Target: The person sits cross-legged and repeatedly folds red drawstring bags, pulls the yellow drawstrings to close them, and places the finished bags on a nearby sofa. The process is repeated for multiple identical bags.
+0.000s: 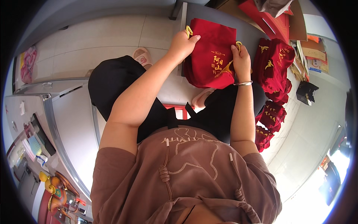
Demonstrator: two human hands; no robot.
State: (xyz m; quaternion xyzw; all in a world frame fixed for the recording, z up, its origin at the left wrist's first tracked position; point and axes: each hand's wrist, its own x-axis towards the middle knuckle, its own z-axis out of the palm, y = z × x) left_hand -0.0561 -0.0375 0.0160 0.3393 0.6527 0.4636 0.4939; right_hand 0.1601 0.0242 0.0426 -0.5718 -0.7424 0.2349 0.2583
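Observation:
A red cloth drawstring bag [208,42] with gold printed characters lies flat before me, over more red cloth at the front edge of a grey surface. My left hand [184,43] grips its left edge, and a loop of twisted yellow cord [189,30] sticks out above the fingers. On the opposite edge my right hand [242,58], with a bangle on the wrist, pinches another yellow cord [238,44]. A yellow cord or tassel [228,68] rests across the lower part of the red cloth. How many layers lie under the bag I cannot tell.
To the right is a stack of red bags with gold cords [272,64], with more red bundles [271,116] below it. A black paper bag [306,92] stands on the floor. Cardboard and red packaging [268,21] lie at the back right. A white cabinet [74,112] is at left.

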